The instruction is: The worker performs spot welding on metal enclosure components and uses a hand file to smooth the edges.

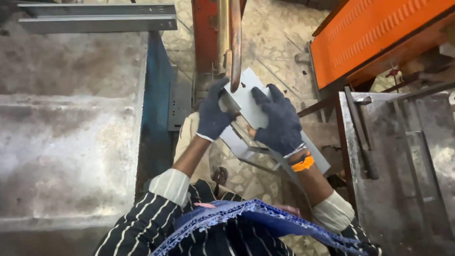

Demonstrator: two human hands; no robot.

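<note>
Both hands gloved, dark knit. Left hand [213,114] has its grip pinching the left edge of a grey sheet-metal bracket [251,106]; right hand [280,123] lies over its face, fingers wrapped on it. Bracket tilted, centre of view, upper end touching a rusty vertical lever [235,38] at 12 o'clock. Steel tabletop [66,142] at 9 o'clock, orange machine cover [374,28] at 2 o'clock
</note>
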